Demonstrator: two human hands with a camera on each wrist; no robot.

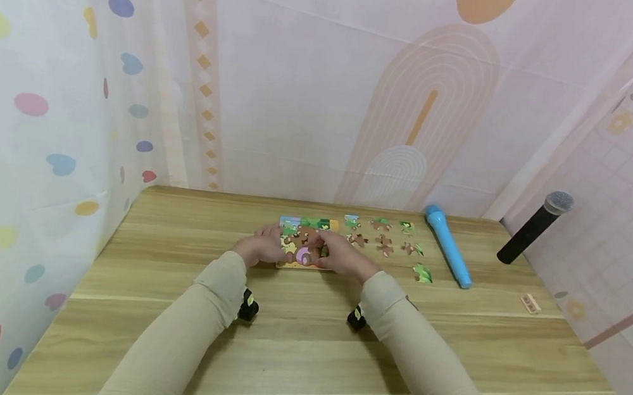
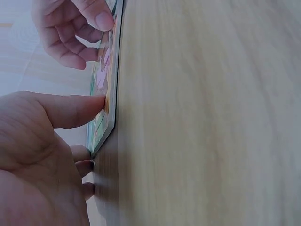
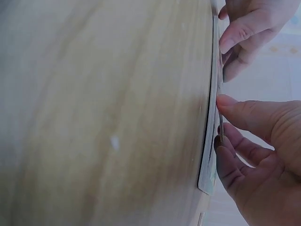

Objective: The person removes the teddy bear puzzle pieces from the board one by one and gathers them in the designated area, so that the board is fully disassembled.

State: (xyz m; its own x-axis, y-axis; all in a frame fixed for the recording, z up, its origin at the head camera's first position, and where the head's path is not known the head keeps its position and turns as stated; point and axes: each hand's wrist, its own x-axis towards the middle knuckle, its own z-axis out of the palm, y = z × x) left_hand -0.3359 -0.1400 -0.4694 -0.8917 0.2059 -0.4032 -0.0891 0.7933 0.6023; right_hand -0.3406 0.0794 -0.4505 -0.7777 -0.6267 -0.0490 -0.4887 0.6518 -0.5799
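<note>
A jigsaw puzzle board [image 1: 314,223] with a brown bear picture lies flat on the table, most of its picture laid in. My left hand [image 1: 264,247] holds the board by its left side, thumb on top of the picture and fingertips at the edge. From the right, my right hand [image 1: 343,257] reaches over the board. It pinches a thin puzzle piece [image 3: 221,123] between thumb and fingers, tilted up above the board's surface. What is printed on that piece cannot be made out.
Several loose puzzle pieces [image 1: 384,245] lie right of the board. Beyond them are a blue microphone [image 1: 451,248] and a black microphone [image 1: 533,231] standing upright. A small pinkish tag-like thing [image 1: 530,303] lies near the right table edge. A printed curtain [image 1: 289,125] hangs behind the table.
</note>
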